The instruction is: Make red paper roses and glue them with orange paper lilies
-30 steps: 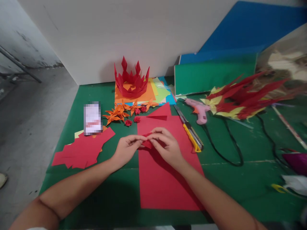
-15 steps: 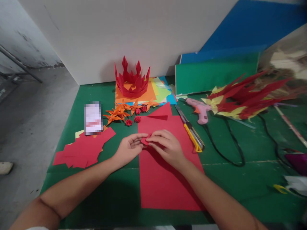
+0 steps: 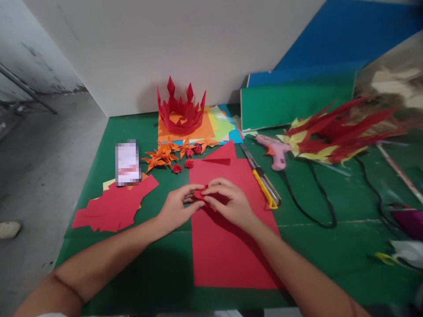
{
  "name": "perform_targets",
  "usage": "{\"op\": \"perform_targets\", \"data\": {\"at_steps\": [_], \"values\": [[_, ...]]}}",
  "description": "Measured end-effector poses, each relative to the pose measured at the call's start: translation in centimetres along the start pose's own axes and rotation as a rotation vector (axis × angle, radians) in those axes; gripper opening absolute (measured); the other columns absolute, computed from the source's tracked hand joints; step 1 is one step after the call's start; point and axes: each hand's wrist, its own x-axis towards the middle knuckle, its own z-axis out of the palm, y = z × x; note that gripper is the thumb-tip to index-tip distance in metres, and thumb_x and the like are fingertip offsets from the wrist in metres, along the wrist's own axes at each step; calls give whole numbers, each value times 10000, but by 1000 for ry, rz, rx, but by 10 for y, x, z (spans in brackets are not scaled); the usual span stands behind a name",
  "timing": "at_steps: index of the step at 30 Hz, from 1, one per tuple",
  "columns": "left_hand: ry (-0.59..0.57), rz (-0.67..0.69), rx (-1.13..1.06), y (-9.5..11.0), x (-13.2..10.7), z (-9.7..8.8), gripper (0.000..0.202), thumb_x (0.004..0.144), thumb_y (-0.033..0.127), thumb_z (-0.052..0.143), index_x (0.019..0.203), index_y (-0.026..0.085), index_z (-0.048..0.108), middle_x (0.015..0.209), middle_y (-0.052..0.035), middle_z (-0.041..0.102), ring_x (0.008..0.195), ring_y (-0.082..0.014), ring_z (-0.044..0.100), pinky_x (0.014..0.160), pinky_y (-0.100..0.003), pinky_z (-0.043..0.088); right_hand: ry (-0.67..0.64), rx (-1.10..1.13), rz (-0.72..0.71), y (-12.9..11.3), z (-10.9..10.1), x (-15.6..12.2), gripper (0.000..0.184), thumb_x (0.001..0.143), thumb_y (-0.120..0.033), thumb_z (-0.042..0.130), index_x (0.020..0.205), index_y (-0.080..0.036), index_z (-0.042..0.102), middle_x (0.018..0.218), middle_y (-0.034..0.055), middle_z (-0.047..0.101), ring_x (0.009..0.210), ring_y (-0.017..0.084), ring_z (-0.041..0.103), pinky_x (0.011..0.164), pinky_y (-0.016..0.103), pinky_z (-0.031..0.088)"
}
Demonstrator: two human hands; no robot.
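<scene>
Between my fingertips is a small piece of red paper [image 3: 198, 194], partly hidden by the fingers. My left hand [image 3: 180, 204] pinches it from the left, thumb and fingers closed on its edge. From the right, my right hand [image 3: 230, 202] grips the same piece between thumb and fingers. Both hands are held above a large red paper sheet [image 3: 231, 255] lying on the green tabletop. Just beyond them lie small red paper roses [image 3: 177, 168] and several orange paper flowers [image 3: 161, 156]. A folded red paper piece [image 3: 222, 152] rests at the sheet's top edge.
A yellow utility knife [image 3: 264, 187] with its blade out lies right of the sheet. Behind it is a pink glue gun [image 3: 276, 152] with a black cord. A red paper crown [image 3: 181, 114] stands at the back. Cut red papers [image 3: 115, 204] and a phone [image 3: 128, 163] lie left.
My left thumb has shifted forward along the small red paper, and the piece appears turned or bent between my fingers. Both hands stay in nearly the same place.
</scene>
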Motion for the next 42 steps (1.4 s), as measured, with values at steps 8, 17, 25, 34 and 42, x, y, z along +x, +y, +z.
{"op": "perform_targets", "data": {"at_steps": [8,17,25,34,42], "values": [[13,60,31,-4,-1,1,322,774,114,596,1079,215,597,1047,-61,718,977,-183,692,825,-291,578,-16,-9,50,-3,3,-1,89,854,-226,589,791,-231,652,807,35,608,765,170,602,700,310,484],[15,-1,21,-7,0,1,259,773,152,602,1028,194,619,1044,-68,723,987,-206,695,841,-320,580,23,-43,48,-3,9,-2,88,826,-180,580,751,-224,593,763,16,597,722,162,575,669,291,452],[15,-28,-29,-2,-2,3,240,758,231,666,989,173,635,982,-77,740,924,-201,707,835,-338,585,66,-42,77,-3,13,-3,98,778,-149,596,720,-224,572,746,10,597,710,166,573,649,288,447],[-3,-35,-103,-4,-1,2,202,808,286,622,977,175,631,963,-67,739,896,-188,714,832,-321,583,86,-66,81,-5,14,-4,99,783,-157,603,726,-228,564,744,13,592,710,169,570,642,292,450],[22,-68,-127,0,-1,2,198,797,307,642,935,165,638,867,-52,737,780,-172,713,772,-319,591,131,-81,80,-8,16,-3,104,776,-158,607,747,-226,535,793,20,559,767,180,554,692,310,449]]}}
